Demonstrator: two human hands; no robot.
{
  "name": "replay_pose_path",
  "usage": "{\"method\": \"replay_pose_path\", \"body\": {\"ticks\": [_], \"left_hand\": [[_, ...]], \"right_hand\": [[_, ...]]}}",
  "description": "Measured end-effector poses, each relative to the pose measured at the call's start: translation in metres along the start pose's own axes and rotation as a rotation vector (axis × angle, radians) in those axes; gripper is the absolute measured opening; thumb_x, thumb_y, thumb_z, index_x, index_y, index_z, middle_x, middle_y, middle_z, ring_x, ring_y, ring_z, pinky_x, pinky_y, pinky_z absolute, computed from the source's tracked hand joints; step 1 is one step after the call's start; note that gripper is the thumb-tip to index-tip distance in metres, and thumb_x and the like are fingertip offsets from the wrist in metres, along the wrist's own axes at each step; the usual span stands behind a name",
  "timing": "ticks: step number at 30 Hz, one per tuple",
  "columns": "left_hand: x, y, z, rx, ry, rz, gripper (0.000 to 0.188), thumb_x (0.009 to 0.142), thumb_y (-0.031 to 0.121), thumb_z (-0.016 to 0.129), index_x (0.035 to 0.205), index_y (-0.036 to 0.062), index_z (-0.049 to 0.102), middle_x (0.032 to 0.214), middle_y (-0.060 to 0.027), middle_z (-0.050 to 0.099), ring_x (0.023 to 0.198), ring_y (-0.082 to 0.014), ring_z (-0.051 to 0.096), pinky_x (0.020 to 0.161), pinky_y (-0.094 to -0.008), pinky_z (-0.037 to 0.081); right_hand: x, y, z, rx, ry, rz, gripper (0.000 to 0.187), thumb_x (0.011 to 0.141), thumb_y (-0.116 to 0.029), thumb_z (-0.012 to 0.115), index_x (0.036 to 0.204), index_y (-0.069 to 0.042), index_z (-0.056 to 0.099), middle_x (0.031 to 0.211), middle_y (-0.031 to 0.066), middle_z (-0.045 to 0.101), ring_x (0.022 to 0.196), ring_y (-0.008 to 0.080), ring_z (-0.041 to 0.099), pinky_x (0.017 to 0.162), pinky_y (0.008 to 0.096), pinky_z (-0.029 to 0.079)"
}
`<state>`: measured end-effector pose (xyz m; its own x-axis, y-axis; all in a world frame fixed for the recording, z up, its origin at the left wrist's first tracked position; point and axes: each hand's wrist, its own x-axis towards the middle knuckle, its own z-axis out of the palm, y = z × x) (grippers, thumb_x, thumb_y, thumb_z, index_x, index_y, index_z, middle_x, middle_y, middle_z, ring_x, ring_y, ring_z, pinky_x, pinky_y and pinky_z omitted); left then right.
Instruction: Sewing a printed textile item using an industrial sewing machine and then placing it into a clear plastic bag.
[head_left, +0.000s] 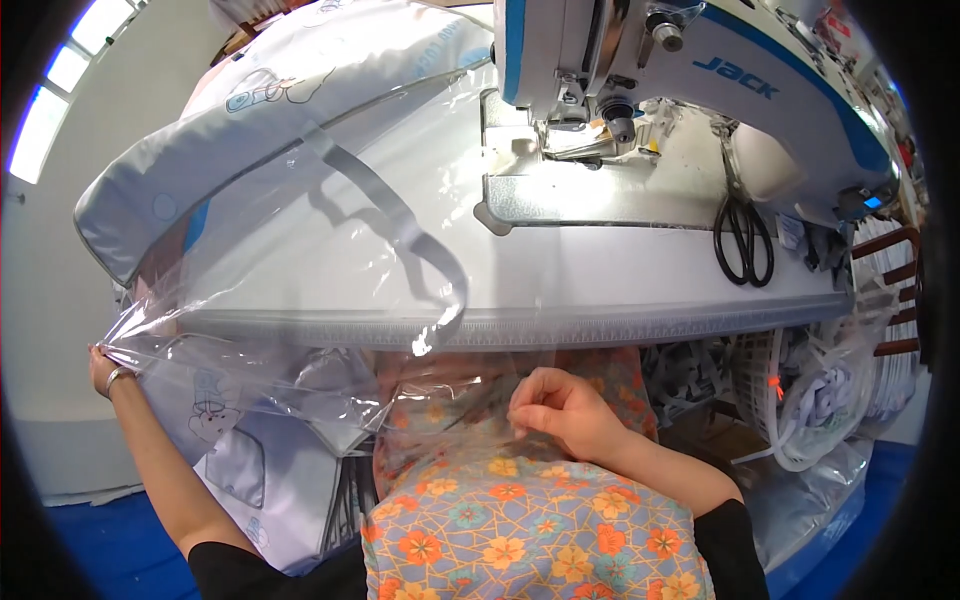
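A see-through plastic sheet [300, 375] spreads over the front edge of the sewing table and hangs above my lap. At the far left my left hand [101, 370] grips the sheet's corner and pulls it into folds. My right hand [565, 415] is curled over my lap, thumb and fingers pinching the sheet near its right side. A grey strap [385, 205] lies loosely across the plastic. Behind it a white padded fabric piece [270, 115] with cartoon prints and grey piping rests on the table, seemingly joined to the sheet.
A white and blue sewing machine [700, 90] stands at the back right. Black-handled scissors [743, 240] lie beside its metal plate [570, 200]. A ruler strip [600, 325] runs along the table's front edge. Below right is a white basket [760, 385]; more printed fabric [285, 480] hangs below left.
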<state>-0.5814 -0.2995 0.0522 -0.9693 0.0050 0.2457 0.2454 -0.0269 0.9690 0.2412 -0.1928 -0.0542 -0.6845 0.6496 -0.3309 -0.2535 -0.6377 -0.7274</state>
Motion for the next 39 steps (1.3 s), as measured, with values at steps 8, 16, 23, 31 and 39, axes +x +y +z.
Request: {"method": "replay_pose_path", "body": {"ticks": [8, 16, 23, 31, 39], "left_hand": [[-0.031, -0.006, 0.059, -0.013, -0.047, 0.05, 0.03, 0.1, 0.018, 0.055, 0.123, 0.0009, 0.063, 0.099, -0.0034, 0.066, 0.084, -0.0121, 0.062, 0.072, -0.025, 0.053], [-0.04, 0.007, 0.058, -0.225, -0.115, -0.051, 0.012, 0.095, 0.015, 0.061, 0.087, 0.0064, 0.061, 0.079, -0.0026, 0.064, 0.068, -0.0135, 0.062, 0.057, -0.0262, 0.052], [-0.075, 0.013, 0.053, -0.182, -0.178, -0.127, 0.007, 0.094, 0.01, 0.058, 0.089, 0.0055, 0.058, 0.081, -0.0042, 0.063, 0.069, -0.0141, 0.063, 0.059, -0.0276, 0.055], [-0.07, 0.0, 0.012, -0.162, -0.271, -0.145, 0.005, 0.094, 0.007, 0.06, 0.095, 0.002, 0.058, 0.088, -0.0078, 0.064, 0.078, -0.0173, 0.065, 0.067, -0.0288, 0.057], [-0.053, -0.001, 0.008, -0.284, -0.313, -0.137, 0.008, 0.089, 0.004, 0.065, 0.094, 0.0035, 0.058, 0.086, -0.0069, 0.063, 0.075, -0.0181, 0.063, 0.065, -0.031, 0.056]], "right_hand": [[0.019, -0.026, 0.0, 0.003, 0.274, 0.006, 0.004, 0.095, -0.002, 0.059, 0.091, -0.001, 0.06, 0.087, 0.0065, 0.066, 0.082, 0.0142, 0.063, 0.077, 0.0294, 0.053], [0.008, -0.067, -0.016, -1.009, 0.256, -0.657, 0.006, 0.09, -0.004, 0.066, 0.092, 0.001, 0.064, 0.08, 0.0108, 0.068, 0.072, 0.0177, 0.066, 0.059, 0.0296, 0.053], [0.152, -0.145, 0.023, -1.823, 0.393, -0.455, 0.039, 0.081, -0.004, 0.061, 0.12, -0.001, 0.062, 0.103, 0.0226, 0.066, 0.082, 0.0376, 0.067, 0.069, 0.0434, 0.055], [0.08, -0.135, 0.134, -1.269, -0.432, -0.696, 0.024, 0.087, -0.018, 0.063, 0.105, -0.002, 0.067, 0.088, 0.0177, 0.068, 0.089, 0.0343, 0.068, 0.077, 0.0435, 0.053], [0.019, 0.038, 0.07, -1.689, -0.268, -0.234, 0.018, 0.084, -0.019, 0.065, 0.092, -0.004, 0.071, 0.079, 0.0133, 0.068, 0.081, 0.0299, 0.068, 0.075, 0.044, 0.054]]}}
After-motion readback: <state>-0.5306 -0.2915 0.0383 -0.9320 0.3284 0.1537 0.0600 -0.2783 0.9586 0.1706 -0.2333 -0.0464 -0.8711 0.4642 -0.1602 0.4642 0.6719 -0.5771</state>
